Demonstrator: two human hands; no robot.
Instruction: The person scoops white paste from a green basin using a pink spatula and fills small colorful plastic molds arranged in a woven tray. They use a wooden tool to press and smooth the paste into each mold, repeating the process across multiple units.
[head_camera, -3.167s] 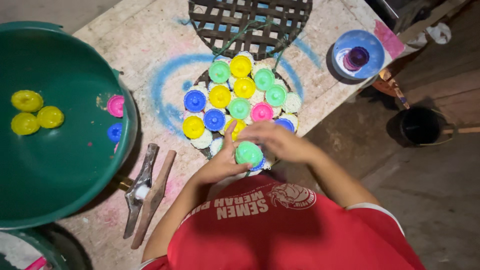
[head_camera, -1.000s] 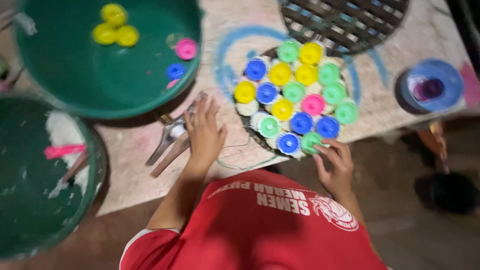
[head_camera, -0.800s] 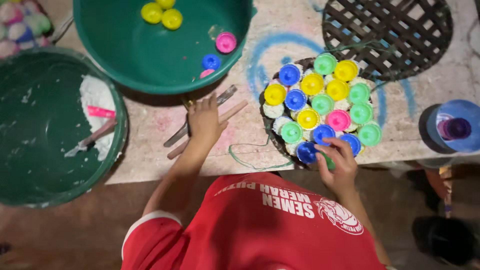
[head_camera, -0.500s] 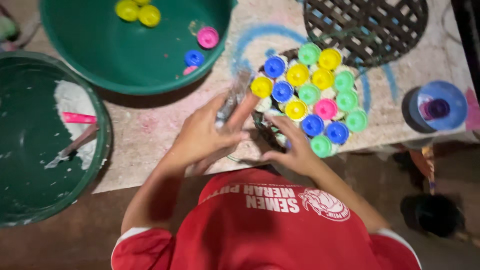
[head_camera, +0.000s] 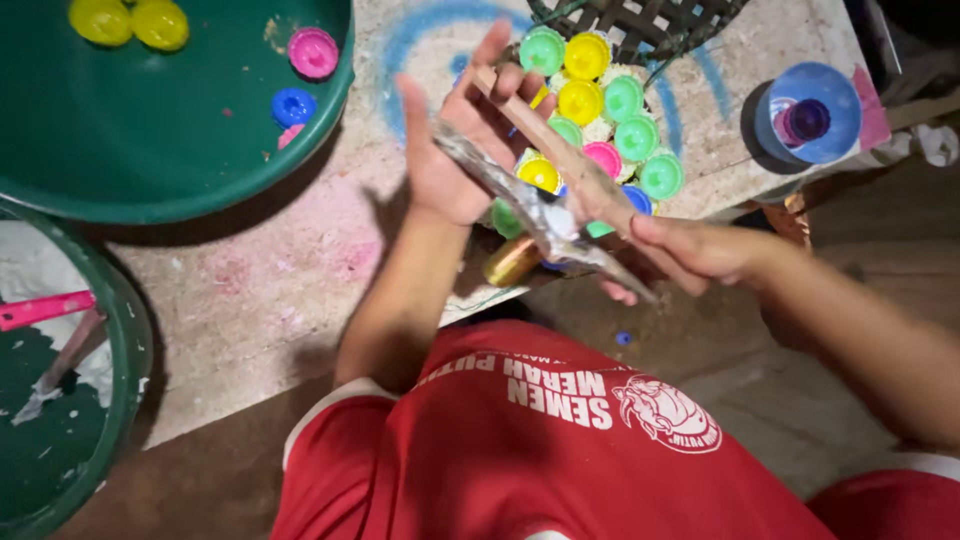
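Both my hands hold up a pair of tongs (head_camera: 545, 205) with one wooden arm and one metal arm smeared white. My left hand (head_camera: 450, 160) has its fingers spread behind the tongs' spread ends, with the metal arm across the palm. My right hand (head_camera: 690, 250) grips the lower, joined end past the table's near edge. Right behind the tongs, on the table, is a round cluster of small coloured cups (head_camera: 620, 100) in green, yellow, pink and blue, partly hidden by my hands.
A big green basin (head_camera: 150, 150) at upper left holds yellow, pink and blue cups. A second green basin (head_camera: 130, 340) at lower left holds white paste and a pink-handled tool (head_camera: 40, 308). A blue cup (head_camera: 808, 115) stands right; a woven grate (head_camera: 640, 20) lies behind.
My left hand took the tongs off the table and lifted them over the cups. My right hand left the cups and gripped the tongs' lower end.
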